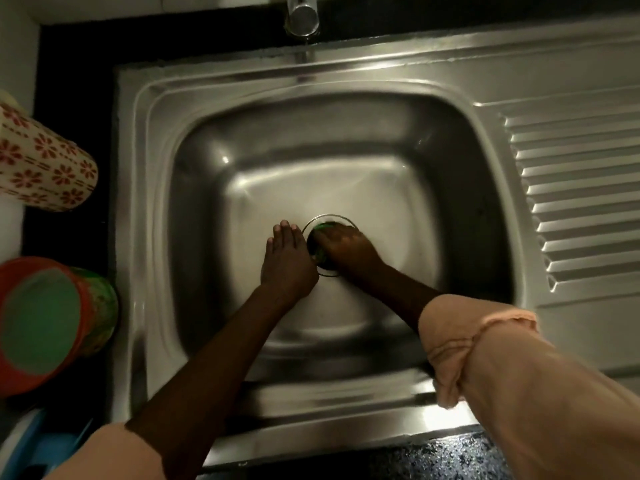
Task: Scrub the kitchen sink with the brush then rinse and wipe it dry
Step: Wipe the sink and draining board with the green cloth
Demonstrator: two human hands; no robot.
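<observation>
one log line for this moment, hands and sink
stage: scrubbing | right hand: grips green scrubber at drain | left hand: flat on sink floor | tap: thin trickle

Well left of the hands stand a flower-patterned container (pixel 41 161), an orange-rimmed tub (pixel 38 327) and a blue object (pixel 45 452).
</observation>
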